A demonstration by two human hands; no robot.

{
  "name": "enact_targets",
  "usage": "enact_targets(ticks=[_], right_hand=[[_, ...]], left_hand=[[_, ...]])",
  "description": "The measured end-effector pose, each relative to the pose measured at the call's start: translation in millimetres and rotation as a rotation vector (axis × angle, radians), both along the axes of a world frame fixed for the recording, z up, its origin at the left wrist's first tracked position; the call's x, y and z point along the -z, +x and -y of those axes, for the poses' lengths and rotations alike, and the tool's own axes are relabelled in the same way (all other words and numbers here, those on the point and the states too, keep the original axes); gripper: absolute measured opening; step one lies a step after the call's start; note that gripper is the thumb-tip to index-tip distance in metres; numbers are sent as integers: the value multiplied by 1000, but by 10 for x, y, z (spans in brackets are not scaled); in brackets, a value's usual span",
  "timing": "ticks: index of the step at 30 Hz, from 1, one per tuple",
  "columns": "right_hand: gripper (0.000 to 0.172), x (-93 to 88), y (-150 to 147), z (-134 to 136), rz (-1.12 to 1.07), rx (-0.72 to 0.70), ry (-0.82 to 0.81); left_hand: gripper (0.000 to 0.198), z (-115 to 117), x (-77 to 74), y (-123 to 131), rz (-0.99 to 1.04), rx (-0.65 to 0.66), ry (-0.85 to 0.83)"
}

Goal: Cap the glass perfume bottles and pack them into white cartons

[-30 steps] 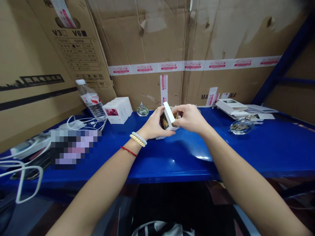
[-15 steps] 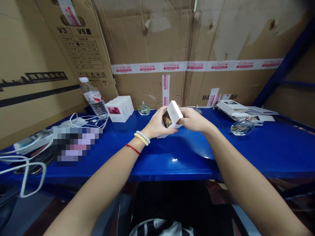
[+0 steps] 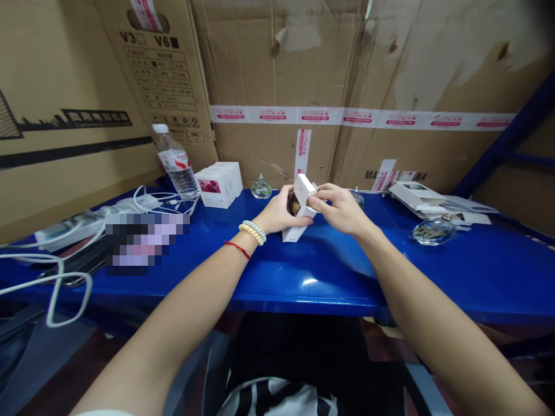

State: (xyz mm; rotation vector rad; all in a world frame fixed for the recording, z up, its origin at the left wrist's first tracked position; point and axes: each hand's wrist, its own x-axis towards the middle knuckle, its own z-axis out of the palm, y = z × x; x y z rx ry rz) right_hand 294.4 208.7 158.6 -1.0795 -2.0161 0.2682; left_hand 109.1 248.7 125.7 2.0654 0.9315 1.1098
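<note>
A small white box (image 3: pixel 293 234) with a dark picture on its side stands tilted over the blue table. My left hand (image 3: pixel 281 211) wraps round it from the left, thumb across the front. The fingers of my right hand (image 3: pixel 340 208) are bent and pinch the upper right edge of that box, by what looks like its end flap. What is inside the box cannot be seen. Just behind my left hand sits a round glass bottle (image 3: pixel 261 188) with a pointed stopper. Partly hidden past my right hand is another glass bottle (image 3: pixel 358 198).
Left of the hands stand several white boxes (image 3: pixel 217 193) in a row and a water bottle (image 3: pixel 177 167). White cables (image 3: pixel 56 289) and a power strip (image 3: pixel 93 222) lie at far left. On the right are flattened white cartons (image 3: pixel 422 199) and a glass bottle (image 3: pixel 433 231). Cardboard (image 3: pixel 269 75) walls the back.
The white box has turned more upright, and its lower part now shows below my left hand. My right fingers have moved to its upper edge. The view has shifted slightly.
</note>
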Motion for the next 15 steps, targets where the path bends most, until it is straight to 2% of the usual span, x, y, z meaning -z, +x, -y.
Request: enact_targets(ticks=[8, 15], right_hand=[[39, -49, -45, 86, 53, -29, -103], [37, -71, -110, 95, 111, 35, -59]], left_hand=[[85, -18, -9, -55, 69, 99, -86], [88, -72, 49, -41, 89, 114, -81]])
